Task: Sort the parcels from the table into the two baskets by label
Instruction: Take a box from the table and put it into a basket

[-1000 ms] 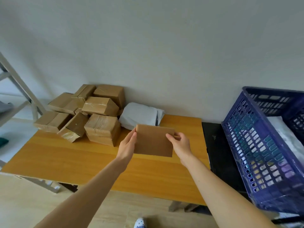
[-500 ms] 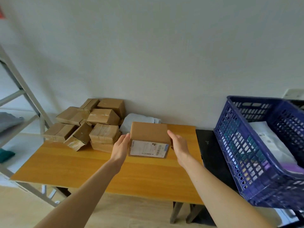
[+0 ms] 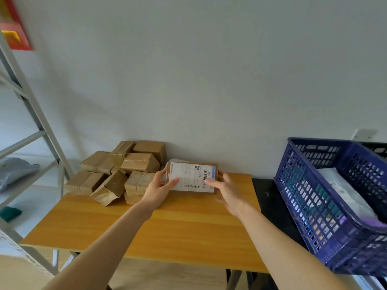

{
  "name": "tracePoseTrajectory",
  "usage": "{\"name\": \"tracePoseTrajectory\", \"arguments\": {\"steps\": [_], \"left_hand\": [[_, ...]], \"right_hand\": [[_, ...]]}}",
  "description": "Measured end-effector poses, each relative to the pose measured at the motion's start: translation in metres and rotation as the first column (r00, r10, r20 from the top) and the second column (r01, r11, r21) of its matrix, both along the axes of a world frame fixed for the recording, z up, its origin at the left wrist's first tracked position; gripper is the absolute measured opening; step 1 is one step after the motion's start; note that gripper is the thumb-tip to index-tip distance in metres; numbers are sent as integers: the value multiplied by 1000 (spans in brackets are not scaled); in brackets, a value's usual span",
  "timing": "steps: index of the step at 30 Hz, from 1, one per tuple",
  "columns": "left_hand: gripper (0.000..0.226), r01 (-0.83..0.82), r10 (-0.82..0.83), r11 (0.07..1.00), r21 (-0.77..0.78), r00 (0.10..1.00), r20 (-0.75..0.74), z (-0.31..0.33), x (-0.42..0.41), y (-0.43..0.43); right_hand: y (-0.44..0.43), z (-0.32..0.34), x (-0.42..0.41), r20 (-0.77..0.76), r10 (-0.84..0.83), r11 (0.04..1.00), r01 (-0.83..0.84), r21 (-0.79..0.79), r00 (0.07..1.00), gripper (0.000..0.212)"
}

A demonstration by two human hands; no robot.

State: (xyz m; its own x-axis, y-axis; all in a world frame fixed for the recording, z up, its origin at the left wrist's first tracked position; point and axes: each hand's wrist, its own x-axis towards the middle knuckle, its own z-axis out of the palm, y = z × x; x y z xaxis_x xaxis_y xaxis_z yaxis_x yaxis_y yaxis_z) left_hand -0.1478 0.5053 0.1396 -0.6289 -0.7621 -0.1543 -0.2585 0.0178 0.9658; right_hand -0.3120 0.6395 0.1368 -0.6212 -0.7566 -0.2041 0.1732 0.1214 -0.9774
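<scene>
The fingers [image 3: 170, 183] of the left hand [image 3: 156, 191] and right hand [image 3: 228, 192] pinch a cardboard parcel [image 3: 189, 174] by its ends, label up, above the surface's [image 3: 167, 229] far edge. Boxes [image 3: 134, 164] crowd its far left corner; a blue basket [image 3: 314, 197] stands beyond its right edge.

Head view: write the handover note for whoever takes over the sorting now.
Left hand and right hand both grip one brown parcel above the table, label facing the camera.
Pile of brown boxes sits at the table's back left.
Blue basket at right holds a white bag; a black basket shows behind it.
Done: one bag binned. Left: read the label, basket this parcel, then sort the pile.
</scene>
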Motion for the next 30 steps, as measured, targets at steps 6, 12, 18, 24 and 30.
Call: {"name": "tracePoseTrajectory", "arguments": {"steps": [6, 12, 18, 24, 30], "left_hand": [[60, -13, 15, 996, -85, 1000, 19, 5, 19, -5], [76, -2, -4, 996, -94, 998, -66, 15, 34, -16], [97, 83, -84, 996, -16, 993, -86, 11, 41, -23], [102, 58, -53, 995, 79, 996, -71, 2, 35, -19], [81, 34, -23, 996, 84, 992, -124, 6, 31, -22]], "right_hand": [[-6, 5, 8, 52, 36, 995, -31, -95, 998, 48], [-12, 2, 22, 203, 53, 975, -7, -220, 978, 36], [-19, 6, 34, 142, -19, 979, 48, -200, 990, 39], [-43, 11, 53, 243, -93, 950, 159, -269, 966, 70], [-59, 19, 72, 141, -3, 958, 43, -284, 990, 62]]}}
